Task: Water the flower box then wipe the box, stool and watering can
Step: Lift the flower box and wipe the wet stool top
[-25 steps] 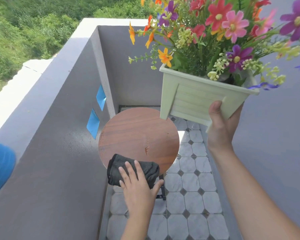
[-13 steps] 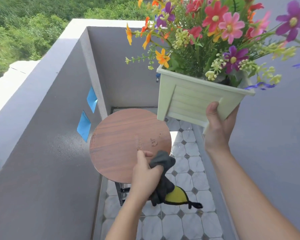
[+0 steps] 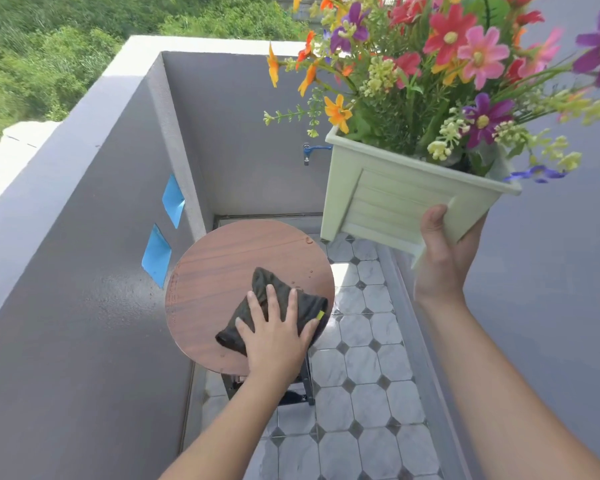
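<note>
The pale green flower box (image 3: 392, 199) is held up in the air by the right hand (image 3: 442, 261), above and to the right of the round wooden stool (image 3: 222, 271). The fingers are closed around 1 lower corner of the box, with the thumb pressed on its slatted front. The box is tilted a little, and the flowers (image 3: 465, 64) lean out over the rim.

The left hand (image 3: 274, 336) is laid flat on a dark cloth (image 3: 274, 289), with the fingers spread and pressing it onto the stool seat near the right edge. A few water drops (image 3: 309, 240) are seen on the seat.

The box seems to be thin stiff plastic and probably light, since it is carried by 1 hand. A hold on 1 corner only is judged unsteady, and wet plastic may slip; a hold under the base or on the rim would be safer. The cloth is soft and is best pushed with a flat palm. The seat looks smooth and hard. The watering can is not in view.
</note>
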{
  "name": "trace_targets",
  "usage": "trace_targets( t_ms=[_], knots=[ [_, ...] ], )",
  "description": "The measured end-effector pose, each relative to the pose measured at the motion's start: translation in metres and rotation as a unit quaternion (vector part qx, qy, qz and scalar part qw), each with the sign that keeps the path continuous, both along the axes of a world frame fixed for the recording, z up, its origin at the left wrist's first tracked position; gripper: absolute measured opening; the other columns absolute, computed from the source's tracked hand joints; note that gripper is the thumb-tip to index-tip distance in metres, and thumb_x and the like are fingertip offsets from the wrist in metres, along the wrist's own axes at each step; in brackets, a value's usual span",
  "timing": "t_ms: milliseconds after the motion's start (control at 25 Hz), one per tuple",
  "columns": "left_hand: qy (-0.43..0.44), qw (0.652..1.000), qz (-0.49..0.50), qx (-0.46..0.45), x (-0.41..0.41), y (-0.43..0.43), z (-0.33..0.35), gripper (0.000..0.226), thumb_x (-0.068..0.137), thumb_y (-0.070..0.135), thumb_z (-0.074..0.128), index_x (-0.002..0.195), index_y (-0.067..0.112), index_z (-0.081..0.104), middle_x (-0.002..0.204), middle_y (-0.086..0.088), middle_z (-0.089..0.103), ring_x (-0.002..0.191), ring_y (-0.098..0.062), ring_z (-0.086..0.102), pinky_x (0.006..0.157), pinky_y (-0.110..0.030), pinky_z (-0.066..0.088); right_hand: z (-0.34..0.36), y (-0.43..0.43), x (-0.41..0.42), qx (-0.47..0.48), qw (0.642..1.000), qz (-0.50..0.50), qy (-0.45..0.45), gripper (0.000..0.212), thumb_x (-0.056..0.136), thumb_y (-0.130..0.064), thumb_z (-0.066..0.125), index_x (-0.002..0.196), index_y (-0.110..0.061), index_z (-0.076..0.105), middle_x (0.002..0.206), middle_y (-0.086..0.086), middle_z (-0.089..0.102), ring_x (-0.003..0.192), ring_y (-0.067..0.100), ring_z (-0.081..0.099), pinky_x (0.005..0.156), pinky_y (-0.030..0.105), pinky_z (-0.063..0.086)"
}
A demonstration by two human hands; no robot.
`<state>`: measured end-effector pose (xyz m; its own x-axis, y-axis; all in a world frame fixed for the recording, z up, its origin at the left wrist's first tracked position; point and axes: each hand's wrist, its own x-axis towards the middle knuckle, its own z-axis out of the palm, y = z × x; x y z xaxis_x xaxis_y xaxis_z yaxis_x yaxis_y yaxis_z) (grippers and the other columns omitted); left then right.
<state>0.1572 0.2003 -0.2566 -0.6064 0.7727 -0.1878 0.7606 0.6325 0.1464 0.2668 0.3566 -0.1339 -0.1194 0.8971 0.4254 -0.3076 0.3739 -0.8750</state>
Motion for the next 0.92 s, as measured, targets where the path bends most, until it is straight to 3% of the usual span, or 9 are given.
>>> trace_targets(
  t_ms=[80,160,320,400,480,600,720,840,920],
  knots=[
    [-0.032,0.996,-0.082,-0.016,-0.004,-0.018,-0.009,0.065,0.097,0.053,0.013,0.128,0.019,0.059,0.132,-0.013,0.058,0.121,-0.041,0.053,0.079,-0.053,0.052,-0.002,0.003,0.001,-0.004,1.000,-0.002,-0.007,0.065,0.078,-0.037,0.061,0.132,-0.010,0.036,0.109,-0.004,0.052,0.097,0.000,0.055,0.087,0.016,0.043],
    [-0.026,0.989,-0.143,0.030,-0.020,-0.041,-0.015,0.065,0.100,0.046,0.012,0.123,0.012,0.063,0.127,-0.014,0.062,0.109,-0.038,0.062,0.078,-0.044,0.056,-0.004,0.005,0.001,-0.009,1.000,-0.003,-0.008,0.071,0.078,-0.038,0.061,0.133,-0.001,0.036,0.104,-0.003,0.051,0.093,0.001,0.054,0.084,0.014,0.043],
    [0.042,0.987,-0.100,0.116,-0.088,-0.046,-0.006,0.070,0.102,0.040,0.013,0.115,-0.006,0.064,0.117,-0.031,0.062,0.104,-0.038,0.053,0.086,-0.037,0.039,-0.006,0.008,0.002,-0.020,1.000,-0.003,-0.010,0.070,0.077,-0.038,0.061,0.131,-0.001,0.036,0.102,-0.003,0.049,0.091,0.003,0.052,0.084,0.015,0.043],
    [-0.003,0.988,-0.018,0.152,-0.117,-0.021,-0.001,0.061,0.101,0.041,0.023,0.131,-0.005,0.050,0.137,-0.034,0.044,0.111,-0.042,0.046,0.093,-0.037,0.032,-0.008,0.009,0.001,-0.017,1.000,0.000,-0.011,0.062,0.077,-0.037,0.061,0.129,-0.009,0.038,0.104,-0.004,0.051,0.093,0.002,0.054,0.085,0.015,0.043],
    [-0.042,0.982,0.048,0.175,-0.127,0.017,-0.004,0.059,0.098,0.035,0.043,0.145,0.003,0.029,0.155,-0.024,0.018,0.121,-0.046,0.038,0.104,-0.043,0.026,-0.011,0.009,0.000,-0.012,1.000,-0.001,-0.001,0.060,0.077,-0.036,0.060,0.127,-0.013,0.038,0.104,-0.005,0.052,0.092,-0.001,0.055,0.084,0.015,0.043],
    [-0.093,0.972,-0.100,0.189,-0.094,0.048,-0.005,0.059,0.094,0.041,0.048,0.140,0.004,0.040,0.153,-0.016,0.029,0.126,-0.038,0.037,0.108,-0.039,0.025,-0.013,0.012,-0.003,-0.005,1.000,-0.002,-0.004,0.057,0.079,-0.035,0.059,0.127,-0.014,0.038,0.106,-0.007,0.053,0.094,-0.002,0.056,0.085,0.015,0.043],
    [-0.154,0.941,-0.269,0.139,-0.056,0.001,-0.007,0.066,0.090,0.059,0.032,0.136,0.014,0.049,0.149,-0.001,0.038,0.128,-0.017,0.034,0.110,-0.033,0.031,-0.013,0.016,-0.006,-0.015,1.000,-0.008,-0.005,0.048,0.084,-0.025,0.058,0.127,-0.017,0.038,0.107,-0.007,0.053,0.095,-0.004,0.056,0.084,0.013,0.043],
    [-0.146,0.926,-0.320,0.139,-0.061,-0.072,-0.003,0.053,0.096,0.053,0.034,0.128,0.017,0.055,0.141,0.001,0.049,0.121,-0.007,0.040,0.103,-0.020,0.036,-0.011,0.018,-0.007,-0.027,1.000,-0.011,0.004,0.052,0.082,-0.030,0.061,0.127,-0.015,0.039,0.106,-0.001,0.052,0.093,0.001,0.055,0.083,0.013,0.043],
    [-0.114,0.938,-0.287,0.159,-0.088,-0.093,-0.004,0.054,0.097,0.053,0.034,0.122,0.012,0.060,0.135,-0.003,0.055,0.114,-0.007,0.045,0.101,-0.011,0.030,-0.008,0.018,-0.009,-0.033,0.999,-0.004,0.004,0.061,0.077,-0.036,0.061,0.128,-0.010,0.040,0.103,0.001,0.050,0.090,0.003,0.054,0.082,0.014,0.044]
  ],
)
